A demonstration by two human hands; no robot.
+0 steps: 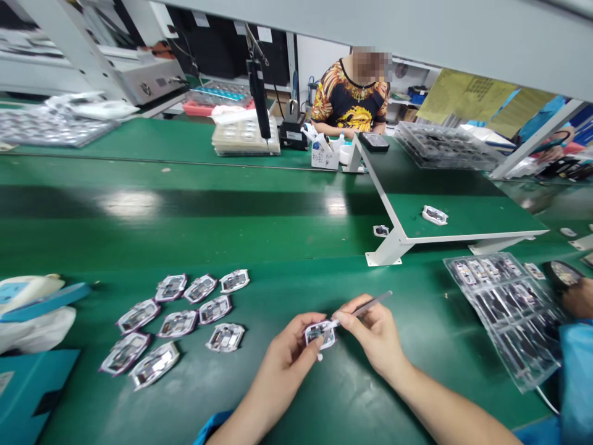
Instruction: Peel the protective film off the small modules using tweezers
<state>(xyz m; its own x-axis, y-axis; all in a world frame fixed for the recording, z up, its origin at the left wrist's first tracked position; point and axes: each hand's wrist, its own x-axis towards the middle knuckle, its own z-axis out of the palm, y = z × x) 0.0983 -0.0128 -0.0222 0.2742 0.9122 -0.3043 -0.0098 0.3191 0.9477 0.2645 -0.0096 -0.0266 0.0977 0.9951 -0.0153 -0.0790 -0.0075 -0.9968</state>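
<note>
My left hand (pixel 290 352) is closed round a small white-framed electronic part (pixel 320 334), holding it just above the green table. My right hand (pixel 375 330) pinches grey tweezers (pixel 365 307), whose tip touches the part's right edge. To the left, several similar white-framed parts (pixel 178 322) lie loose on the green mat.
A clear plastic tray (pixel 509 312) of dark components lies at the right. A raised green shelf on white brackets (pixel 403 238) carries one loose part (pixel 434 215). A person in a patterned shirt (pixel 351 102) sits across the belt. A blue box (pixel 28 395) and white bags sit at the left.
</note>
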